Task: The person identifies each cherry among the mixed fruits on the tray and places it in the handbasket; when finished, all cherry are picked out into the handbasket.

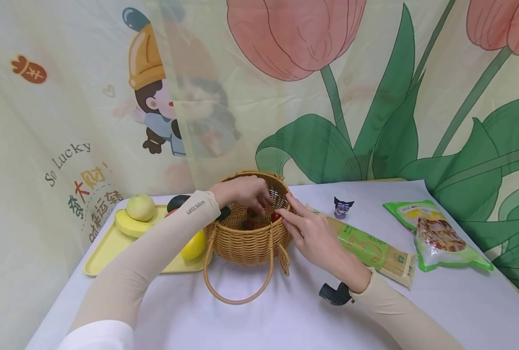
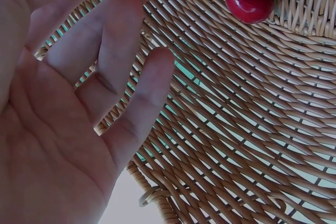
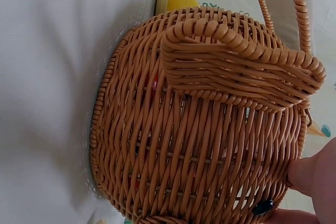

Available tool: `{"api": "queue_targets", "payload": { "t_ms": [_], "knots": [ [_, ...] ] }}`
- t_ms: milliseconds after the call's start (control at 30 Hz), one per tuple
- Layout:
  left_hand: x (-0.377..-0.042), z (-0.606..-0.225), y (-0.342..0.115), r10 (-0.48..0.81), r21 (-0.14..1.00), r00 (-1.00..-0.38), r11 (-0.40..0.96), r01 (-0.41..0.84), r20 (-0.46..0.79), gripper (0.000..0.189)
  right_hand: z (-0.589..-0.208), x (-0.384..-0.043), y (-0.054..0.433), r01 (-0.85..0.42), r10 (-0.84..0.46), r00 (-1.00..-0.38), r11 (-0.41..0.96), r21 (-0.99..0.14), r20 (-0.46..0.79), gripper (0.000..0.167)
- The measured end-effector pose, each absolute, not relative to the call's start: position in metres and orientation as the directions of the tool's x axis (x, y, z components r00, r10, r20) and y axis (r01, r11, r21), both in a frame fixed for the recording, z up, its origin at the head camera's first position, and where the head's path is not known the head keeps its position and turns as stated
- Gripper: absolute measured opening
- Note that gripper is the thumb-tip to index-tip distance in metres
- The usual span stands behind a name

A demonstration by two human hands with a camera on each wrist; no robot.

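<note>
A round wicker basket (image 1: 242,245) stands on the table, its handle hanging down the front. My left hand (image 1: 247,192) reaches down into it, and in the left wrist view the palm (image 2: 52,145) shows with loosely bent fingers and nothing between them. A red cherry (image 2: 249,1) with a green stem lies against the inner wall, away from those fingers. More dark red fruit (image 1: 248,223) lies at the bottom of the basket. My right hand (image 1: 314,236) holds the basket's right rim, fingertips at the edge; a wicker flap (image 3: 236,66) sticks out below.
Left of the basket, a yellow tray (image 1: 104,253) carries a banana (image 1: 128,224), a pale round fruit (image 1: 140,207) and a lemon (image 1: 194,246). To the right lie a green noodle packet (image 1: 364,245), a small figurine (image 1: 342,208) and a green-edged food bag (image 1: 441,236). A printed curtain hangs behind.
</note>
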State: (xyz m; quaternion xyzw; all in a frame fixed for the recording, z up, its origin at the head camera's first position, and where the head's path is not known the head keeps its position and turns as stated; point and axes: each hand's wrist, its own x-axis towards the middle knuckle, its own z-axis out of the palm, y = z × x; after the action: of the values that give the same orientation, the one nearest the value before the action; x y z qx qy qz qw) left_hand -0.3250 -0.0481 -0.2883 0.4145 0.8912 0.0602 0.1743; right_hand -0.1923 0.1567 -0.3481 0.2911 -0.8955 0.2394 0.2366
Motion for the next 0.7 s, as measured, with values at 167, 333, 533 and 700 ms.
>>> {"api": "queue_targets", "payload": {
  "t_ms": [167,333,533,700],
  "knots": [
    [-0.3247,-0.2893,-0.0478,0.746,0.259,-0.611,0.666,0.700,-0.267,0.036,-0.3480,-0.1927,0.1565,-0.626,-0.405,-0.730,0.720,-0.300,0.551,0.032],
    [-0.3221,-0.2876,-0.0476,0.732,0.267,-0.625,0.681,0.681,-0.273,0.037,-0.3484,-0.1926,0.1566,-0.620,-0.398,-0.735,0.723,-0.306,0.549,0.032],
    [-0.3207,-0.2864,-0.0471,0.729,0.274,-0.626,0.684,0.676,-0.277,0.038,-0.3491,-0.1927,0.1568,-0.623,-0.400,-0.728,0.726,-0.293,0.557,0.032],
    [-0.3182,-0.2860,-0.0470,0.728,0.253,-0.628,0.685,0.683,-0.274,0.037,-0.3499,-0.1928,0.1565,-0.627,-0.401,-0.724,0.723,-0.291,0.562,0.032]
  ]
}}
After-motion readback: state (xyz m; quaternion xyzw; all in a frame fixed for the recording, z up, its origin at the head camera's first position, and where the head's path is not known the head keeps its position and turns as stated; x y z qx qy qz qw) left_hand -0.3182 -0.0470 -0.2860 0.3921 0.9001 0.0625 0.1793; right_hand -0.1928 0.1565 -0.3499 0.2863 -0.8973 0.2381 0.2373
